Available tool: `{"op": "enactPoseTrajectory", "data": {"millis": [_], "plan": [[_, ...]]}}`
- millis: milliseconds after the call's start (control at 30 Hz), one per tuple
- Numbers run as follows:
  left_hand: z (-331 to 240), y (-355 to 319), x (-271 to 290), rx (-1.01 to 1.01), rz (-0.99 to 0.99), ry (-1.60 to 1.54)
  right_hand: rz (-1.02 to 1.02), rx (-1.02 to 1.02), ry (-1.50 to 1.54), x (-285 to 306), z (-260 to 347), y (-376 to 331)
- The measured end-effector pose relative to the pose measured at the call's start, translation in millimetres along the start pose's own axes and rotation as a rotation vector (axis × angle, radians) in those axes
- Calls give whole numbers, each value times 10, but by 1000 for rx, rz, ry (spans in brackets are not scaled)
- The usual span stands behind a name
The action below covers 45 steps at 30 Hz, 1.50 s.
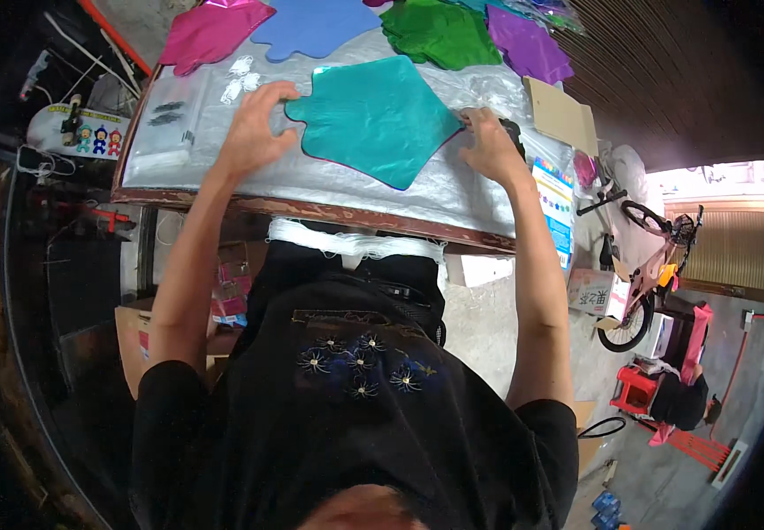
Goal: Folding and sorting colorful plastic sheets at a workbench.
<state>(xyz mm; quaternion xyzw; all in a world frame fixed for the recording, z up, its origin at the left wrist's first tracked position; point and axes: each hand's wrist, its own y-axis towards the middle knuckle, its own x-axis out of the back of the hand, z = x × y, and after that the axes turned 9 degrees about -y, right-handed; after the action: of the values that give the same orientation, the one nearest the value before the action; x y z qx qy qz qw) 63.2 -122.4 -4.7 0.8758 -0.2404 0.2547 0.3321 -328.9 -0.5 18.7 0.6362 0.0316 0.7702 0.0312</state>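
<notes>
A flat, shiny teal foil piece [378,124] with pointed corners and a notched left edge lies on the plastic-covered table. My left hand [258,131] is at its left edge, thumb and fingers spread apart, with nothing gripped. At its right-hand point, my right hand [492,148] touches the foil with bent fingertips, the thumb held apart. A dark object [513,132], partly hidden, sits behind that hand. Small white string bundles [241,79] lie beyond my left hand. White strands [347,240] hang across my lap below the table edge.
Along the far side lie pink [214,35], blue [316,26], green [444,34] and purple foil pieces [530,46]. A clear bag [159,132] rests at the left, a cardboard piece [566,115] at the right. Beyond stand a bicycle [651,274] and a red stool [634,390].
</notes>
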Motion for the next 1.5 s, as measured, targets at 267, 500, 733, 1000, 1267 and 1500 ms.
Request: {"op": "enactPoseTrajectory", "data": {"millis": [267, 500, 733, 1000, 1267, 1500], "plan": [[137, 191, -68, 178, 140, -9, -20, -15, 28, 0, 80, 11], [135, 180, -98, 183, 170, 22, 2, -62, 163, 44, 139, 26], [152, 159, -115, 127, 145, 28, -13, -41, 61, 26, 119, 9], [177, 152, -127, 109, 135, 34, -187, 296, -340, 37, 204, -94], [196, 128, -124, 117, 142, 24, -161, 198, -177, 39, 251, -132], [111, 159, -119, 116, 137, 33, -234, 30, 196, -222, 6, 212]]}}
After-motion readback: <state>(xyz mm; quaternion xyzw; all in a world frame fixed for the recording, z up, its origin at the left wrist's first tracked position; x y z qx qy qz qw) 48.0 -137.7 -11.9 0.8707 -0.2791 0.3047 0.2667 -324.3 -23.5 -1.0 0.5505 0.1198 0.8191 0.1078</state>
